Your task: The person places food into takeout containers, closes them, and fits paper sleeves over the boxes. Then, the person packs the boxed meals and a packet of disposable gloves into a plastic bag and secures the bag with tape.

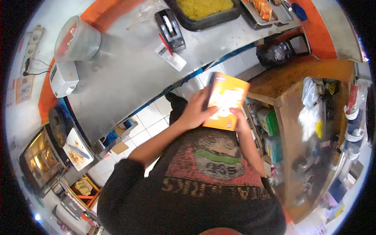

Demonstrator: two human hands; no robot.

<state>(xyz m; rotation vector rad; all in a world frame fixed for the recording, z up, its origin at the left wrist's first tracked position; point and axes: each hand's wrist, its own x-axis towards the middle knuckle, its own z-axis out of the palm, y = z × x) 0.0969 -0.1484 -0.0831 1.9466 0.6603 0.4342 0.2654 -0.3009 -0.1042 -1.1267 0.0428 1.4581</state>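
An orange box (237,91) with a dark side is held up in front of my chest, over the gap between the counter and the wooden cabinet. My left hand (197,109) grips its left side, with the thumb on the front face. On the lower right edge, my right hand (239,117) closes with its thumb over the front. Bright glare hides much of the print. My fingers behind the box are hidden.
On the metal counter (125,78) are a tape dispenser (170,31), a red-handled tool (165,44), a white card (174,60), a tray of yellow food (203,8), a scale (64,79) and a clear tub (84,41). A wooden cabinet (290,78) stands at right.
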